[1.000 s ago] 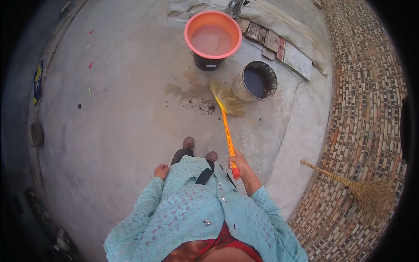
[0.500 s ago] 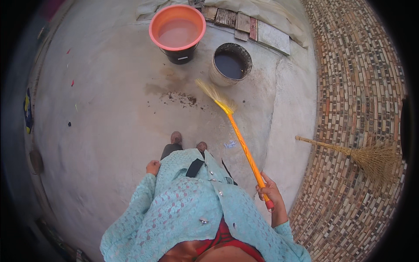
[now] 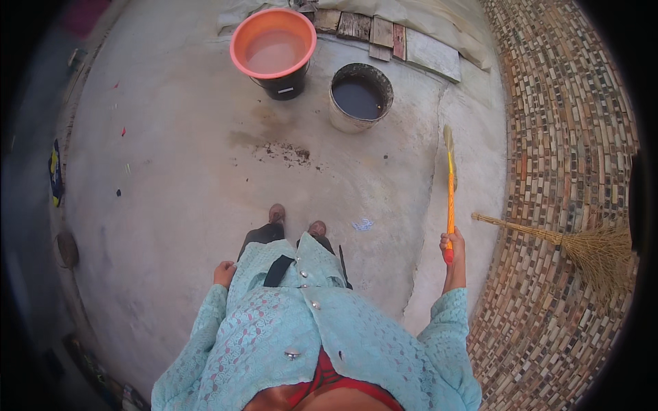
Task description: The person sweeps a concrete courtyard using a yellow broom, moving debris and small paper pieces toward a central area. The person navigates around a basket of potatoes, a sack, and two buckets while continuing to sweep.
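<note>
My right hand [image 3: 454, 248] is wrapped round the red-tipped lower end of an orange-handled broom [image 3: 450, 202]. The broom stands out away from me, its pale bristles at the far end, seen nearly edge-on over the concrete to my right. Beside the hem of my light blue lace coat hangs my left hand [image 3: 225, 273], fingers curled in, with nothing visible in it. Ahead of me a whitish bucket [image 3: 345, 122] holds dark liquid. Left of it, an orange basin [image 3: 241, 46] with cloudy water sits on top of a black bucket [image 3: 282, 88].
A large twig broom [image 3: 589, 248] lies on the brick paving [image 3: 548, 301] at the right. Dark dirt [image 3: 288, 153] is scattered on the concrete before my shoes [image 3: 277, 212], near a small blue-and-white scrap [image 3: 362, 225]. Boards [image 3: 355, 26] lie along a pale sheet [image 3: 439, 24] at the back.
My right hand has swung the broom outward to the right and up, from near the whitish bucket to over the right side of the concrete. My left hand has shifted slightly left and down.
</note>
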`<action>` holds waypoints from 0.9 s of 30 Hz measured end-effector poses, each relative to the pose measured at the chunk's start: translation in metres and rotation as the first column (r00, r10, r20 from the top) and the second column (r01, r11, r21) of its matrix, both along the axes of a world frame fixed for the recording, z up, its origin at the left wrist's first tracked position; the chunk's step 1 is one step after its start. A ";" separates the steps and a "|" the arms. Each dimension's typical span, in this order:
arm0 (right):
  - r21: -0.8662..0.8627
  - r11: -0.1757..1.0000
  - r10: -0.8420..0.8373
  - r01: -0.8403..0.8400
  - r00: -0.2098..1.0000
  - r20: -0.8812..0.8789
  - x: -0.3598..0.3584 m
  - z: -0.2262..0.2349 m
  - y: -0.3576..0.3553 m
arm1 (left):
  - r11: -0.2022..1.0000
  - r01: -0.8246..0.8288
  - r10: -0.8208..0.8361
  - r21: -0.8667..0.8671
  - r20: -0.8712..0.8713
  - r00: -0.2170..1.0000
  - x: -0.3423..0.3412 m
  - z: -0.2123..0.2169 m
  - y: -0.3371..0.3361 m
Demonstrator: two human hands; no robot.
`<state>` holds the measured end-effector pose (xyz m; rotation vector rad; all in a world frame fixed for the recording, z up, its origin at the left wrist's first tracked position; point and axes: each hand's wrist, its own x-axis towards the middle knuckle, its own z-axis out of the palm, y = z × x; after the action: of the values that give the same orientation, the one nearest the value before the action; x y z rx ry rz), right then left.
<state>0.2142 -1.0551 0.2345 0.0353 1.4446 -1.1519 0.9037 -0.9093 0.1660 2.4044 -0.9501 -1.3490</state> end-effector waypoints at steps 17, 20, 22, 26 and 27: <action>0.421 0.667 0.731 -0.615 0.650 -0.209 0.215 -0.086 -0.017 | 0.992 -0.113 0.096 0.046 0.278 0.956 0.056 0.033 0.097; 0.347 0.692 0.698 -0.634 0.710 -0.093 0.277 -0.054 0.011 | 0.994 -0.098 0.081 0.049 0.274 0.958 0.088 0.007 0.111; 0.344 0.661 0.725 -0.667 0.685 -0.064 0.323 -0.036 0.026 | 0.996 -0.070 0.055 0.053 0.241 0.969 0.108 -0.011 0.109; 0.244 0.735 0.652 -0.633 0.758 0.001 0.402 -0.008 0.050 | 0.998 -0.053 0.042 0.040 0.235 0.971 0.159 -0.040 0.109; 0.213 0.781 0.602 -0.588 0.799 -0.004 0.420 0.003 0.054 | 0.997 -0.073 0.065 0.024 0.246 0.967 0.172 -0.045 0.109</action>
<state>0.6345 -1.0011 0.2373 -0.3100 1.4800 -0.4821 1.0761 -0.8006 0.1211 2.6477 -0.8972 -1.0686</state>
